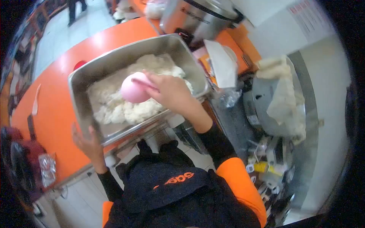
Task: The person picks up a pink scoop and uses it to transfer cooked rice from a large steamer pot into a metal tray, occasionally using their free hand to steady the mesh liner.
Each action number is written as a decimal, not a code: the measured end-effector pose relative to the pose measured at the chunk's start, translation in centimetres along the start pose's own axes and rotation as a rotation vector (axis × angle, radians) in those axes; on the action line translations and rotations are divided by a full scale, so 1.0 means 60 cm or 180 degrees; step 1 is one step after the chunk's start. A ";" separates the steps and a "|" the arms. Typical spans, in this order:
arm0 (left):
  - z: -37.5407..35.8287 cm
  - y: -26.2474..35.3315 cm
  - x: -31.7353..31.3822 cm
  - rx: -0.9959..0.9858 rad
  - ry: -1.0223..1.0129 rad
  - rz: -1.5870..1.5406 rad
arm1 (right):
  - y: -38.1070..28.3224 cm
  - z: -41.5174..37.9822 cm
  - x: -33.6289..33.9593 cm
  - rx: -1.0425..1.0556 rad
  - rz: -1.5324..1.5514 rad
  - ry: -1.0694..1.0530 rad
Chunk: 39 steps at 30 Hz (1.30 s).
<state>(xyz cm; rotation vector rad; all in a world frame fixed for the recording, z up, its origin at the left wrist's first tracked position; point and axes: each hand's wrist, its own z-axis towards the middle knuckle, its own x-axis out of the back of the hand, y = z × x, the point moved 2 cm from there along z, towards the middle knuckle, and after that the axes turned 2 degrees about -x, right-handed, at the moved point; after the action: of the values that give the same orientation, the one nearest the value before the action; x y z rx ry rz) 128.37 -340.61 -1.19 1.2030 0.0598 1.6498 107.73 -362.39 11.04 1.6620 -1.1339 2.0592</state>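
A deep steel pan [125, 51] holds clumped white cooked rice [146, 112], heaped toward the near side. Above the rice is a round pink scoop [135, 89] with a short handle, its smooth rounded side facing up. My right hand [171, 93] is closed around the handle; whether rice is under the scoop is hidden. At the pan's near left corner, my left hand [89, 146] rests against the outer wall, fingers stretched and apart.
The pan stands on an orange counter [57, 144]. Behind it is a large steel cooker [199, 19]. To the right stands a round metal pot [262, 100] with cloth over its rim. A plastic packet [47, 169] lies at left. Another person's legs [74, 11] show far back.
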 end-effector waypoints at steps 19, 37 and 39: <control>-0.182 0.687 -0.155 -0.2497 -0.0553 -0.2667 | 0.446 -0.595 0.727 -0.1740 -0.1176 0.2583; -0.320 1.023 -0.284 -0.3356 -0.1340 -0.2314 | 0.993 -0.565 0.550 -0.2390 -0.2774 -0.0361; -0.323 1.016 -0.291 -0.3325 -0.1570 -0.2134 | 0.976 -0.574 0.541 -0.2422 -0.2261 -0.0217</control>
<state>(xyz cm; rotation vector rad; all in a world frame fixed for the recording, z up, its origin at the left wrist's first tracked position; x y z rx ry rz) 71.23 -371.74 11.67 0.6082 -0.5793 0.5761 36.15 -385.32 15.66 1.4306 -0.9622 0.9702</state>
